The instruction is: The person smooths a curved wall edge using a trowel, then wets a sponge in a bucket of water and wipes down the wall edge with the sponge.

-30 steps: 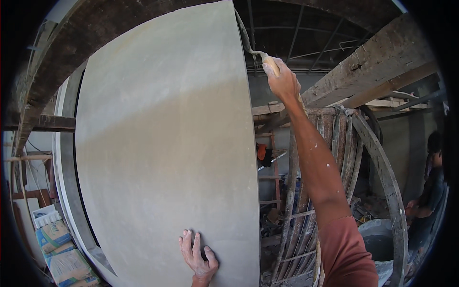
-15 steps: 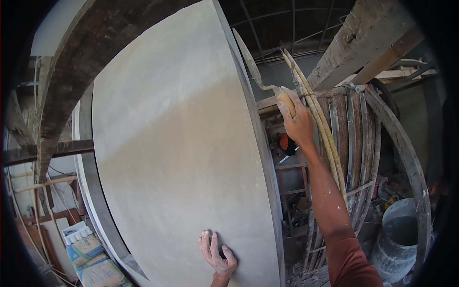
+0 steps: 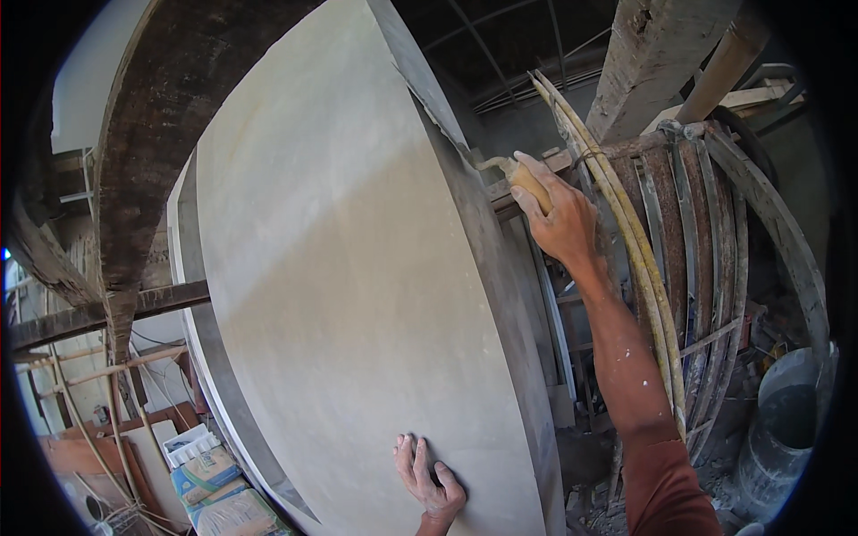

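- Trowel (image 3: 529, 185) in R hand's (image 3: 559, 210) grip, at column's (image 3: 357, 295) upper R edge; contact unclear.
- Trowel's long axis slants up-L from R hand, the nearer one.
- L hand (image 3: 429, 475) unclenched, fingers spread on column face, low, well apart.

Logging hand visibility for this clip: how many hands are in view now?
2. The left hand rests, fingers spread, low on the broad face of the plastered column; the right hand grips a trowel beside the column's right side. No others show.
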`<state>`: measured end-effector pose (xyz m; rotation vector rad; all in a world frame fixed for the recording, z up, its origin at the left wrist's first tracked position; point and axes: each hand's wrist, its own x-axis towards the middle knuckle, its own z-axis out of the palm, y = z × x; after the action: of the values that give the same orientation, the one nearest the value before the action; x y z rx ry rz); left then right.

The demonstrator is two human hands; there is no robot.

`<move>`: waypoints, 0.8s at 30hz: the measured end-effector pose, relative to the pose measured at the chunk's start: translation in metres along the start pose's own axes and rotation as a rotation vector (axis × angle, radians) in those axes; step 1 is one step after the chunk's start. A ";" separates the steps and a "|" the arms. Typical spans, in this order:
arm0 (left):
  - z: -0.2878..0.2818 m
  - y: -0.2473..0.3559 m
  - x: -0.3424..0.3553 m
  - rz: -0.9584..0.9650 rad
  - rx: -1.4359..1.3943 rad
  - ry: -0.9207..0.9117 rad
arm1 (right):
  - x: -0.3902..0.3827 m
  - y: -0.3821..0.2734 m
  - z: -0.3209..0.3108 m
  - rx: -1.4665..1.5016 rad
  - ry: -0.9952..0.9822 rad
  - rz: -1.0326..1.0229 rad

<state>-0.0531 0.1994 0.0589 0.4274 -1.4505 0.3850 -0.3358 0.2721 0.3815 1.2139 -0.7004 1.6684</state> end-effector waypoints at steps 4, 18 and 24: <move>-0.004 0.008 0.003 0.009 0.033 0.008 | 0.037 -0.010 0.000 -0.079 -0.014 0.025; 0.004 0.004 0.000 -0.008 0.019 0.078 | 0.030 -0.008 0.008 -0.029 0.003 0.005; 0.008 0.007 0.001 0.002 0.004 0.078 | 0.075 -0.003 0.012 -0.133 -0.045 0.097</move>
<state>-0.0633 0.2010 0.0612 0.4103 -1.3747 0.4021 -0.3343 0.2892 0.4558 1.1411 -0.8969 1.6498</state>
